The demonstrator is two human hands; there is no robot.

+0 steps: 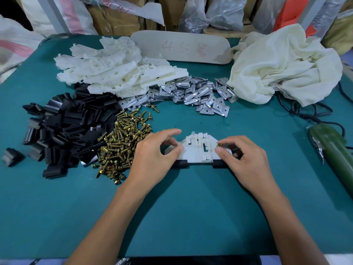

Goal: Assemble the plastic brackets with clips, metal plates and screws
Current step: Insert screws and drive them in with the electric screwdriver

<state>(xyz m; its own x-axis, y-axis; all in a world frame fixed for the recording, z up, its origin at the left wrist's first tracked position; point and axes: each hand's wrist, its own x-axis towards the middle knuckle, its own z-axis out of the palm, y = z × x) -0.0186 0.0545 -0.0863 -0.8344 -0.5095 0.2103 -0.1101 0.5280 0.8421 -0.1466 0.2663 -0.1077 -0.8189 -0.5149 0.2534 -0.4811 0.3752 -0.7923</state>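
Your colours on the teal mat (191,217)

You have a white bracket (196,150), black clips (65,129), brass-gold screws (122,142), silver plates (189,92), a cream cloth (286,62).

The bench (172,217) wears matt teal covering. Upper left, the brackets (118,69) are matt cream plastic; the clips (65,127) matt black plastic. The plates (191,92) gleam as shiny metal, the screws (122,142) glossy brass-coloured. Upper right, a cloth (286,64) lies soft and crumpled.

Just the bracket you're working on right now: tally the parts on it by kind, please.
White plastic bracket: 1
Black clips on its near edge: 2
Brass screws, one in each hand's grip: 2
Metal plates: hidden by the fingers, cannot tell
Total visible: 5
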